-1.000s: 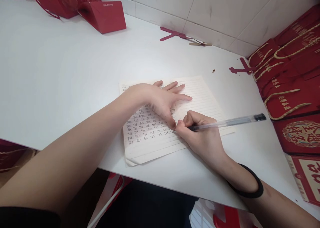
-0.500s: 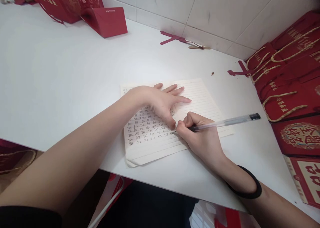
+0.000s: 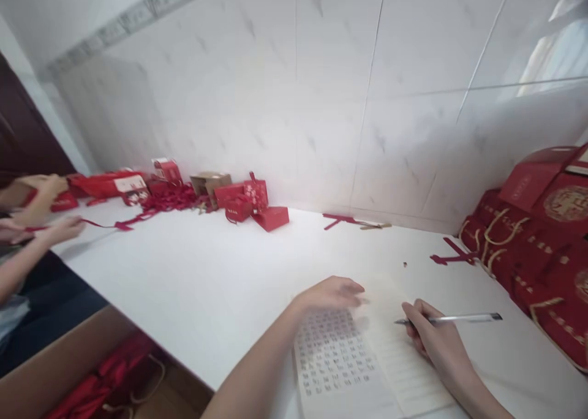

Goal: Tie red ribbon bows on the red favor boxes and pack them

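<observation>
A lined notebook (image 3: 340, 370) lies on the white table with rows of handwritten numbers on its left part. Over its upper edge is my left hand (image 3: 331, 293), slightly blurred, fingers stretched out and holding nothing I can see. Whether it touches the paper I cannot tell. My right hand (image 3: 434, 336), at the right part of the notebook, grips a clear gel pen (image 3: 473, 317) with a black end. The pen lies nearly level, its tip pointing left above the blank lined area.
Red gift bags (image 3: 528, 253) with rope handles stand at the right. Dark red ribbon pieces (image 3: 339, 218) lie by the tiled wall. Small red boxes (image 3: 273, 218) and a ribbon heap (image 3: 169, 198) line the back left. Another person's hands (image 3: 64, 229) hold a ribbon at far left.
My view has swung up and left, bringing in the wall and the other person. My right hand has lifted the pen tip off the writing; my left hand's spread fingers have drawn together.
</observation>
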A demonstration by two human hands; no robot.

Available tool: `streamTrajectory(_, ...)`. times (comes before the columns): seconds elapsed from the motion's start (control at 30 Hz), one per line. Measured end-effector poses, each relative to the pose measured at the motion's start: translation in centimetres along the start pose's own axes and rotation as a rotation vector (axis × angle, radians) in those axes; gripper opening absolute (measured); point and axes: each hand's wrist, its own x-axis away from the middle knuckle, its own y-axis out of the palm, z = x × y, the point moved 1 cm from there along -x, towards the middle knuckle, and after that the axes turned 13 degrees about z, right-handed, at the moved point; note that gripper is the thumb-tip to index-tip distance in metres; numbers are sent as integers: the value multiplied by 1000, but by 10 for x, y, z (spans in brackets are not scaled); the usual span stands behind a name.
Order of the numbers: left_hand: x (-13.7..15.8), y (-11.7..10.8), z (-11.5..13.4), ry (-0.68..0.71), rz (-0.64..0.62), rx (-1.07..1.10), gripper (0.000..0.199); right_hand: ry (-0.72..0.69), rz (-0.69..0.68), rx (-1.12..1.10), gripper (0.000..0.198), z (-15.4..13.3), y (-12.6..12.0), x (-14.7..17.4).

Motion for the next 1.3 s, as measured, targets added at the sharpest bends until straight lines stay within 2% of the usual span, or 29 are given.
streamTrajectory(0.1, 0, -26, -24, -53, 373, -21, 30, 5, -19, -8, 41, 6, 0, -4)
streamTrajectory(0.17, 1, -54, -42, -80, 608, -59, 33, 16, -20, -14, 42, 8, 1, -4)
streamTrajectory(0.23, 0, -84, -58, -108, 775, -89, 34, 9, -15, -16, 42, 7, 4, -2)
streamTrajectory(0.33, -9, -121, -74, -163, 934, -127, 38, -19, -12, 5, 41, 3, 11, 4)
streamTrajectory(0.4, -21, -135, -79, -207, 1021, -153, 45, -30, -22, 30, 41, 2, 14, 7)
streamTrajectory(0.53, -54, -147, -82, -317, 1163, -198, 52, -54, -40, 58, 40, 3, 19, 9)
streamTrajectory(0.63, -79, -156, -82, -457, 1244, -198, 50, -34, -54, 73, 41, 2, 20, 9)
streamTrajectory(0.73, -100, -169, -85, -614, 1335, -187, 58, -38, -62, 76, 41, 0, 19, 10)
streamTrajectory(0.83, -115, -181, -89, -684, 1355, -179, 56, -45, -68, 94, 40, -1, 17, 9)
streamTrajectory(0.93, -113, -185, -93, -617, 1274, -173, 41, -55, -92, 129, 38, 3, 17, 4)
streamTrajectory(1.13, -71, -171, -92, -333, 1061, -108, 29, -77, -133, 128, 37, 7, 17, -4)
streamTrajectory(1.3, -45, -158, -84, -261, 994, -64, 22, -121, -124, 109, 34, 1, 15, 2)
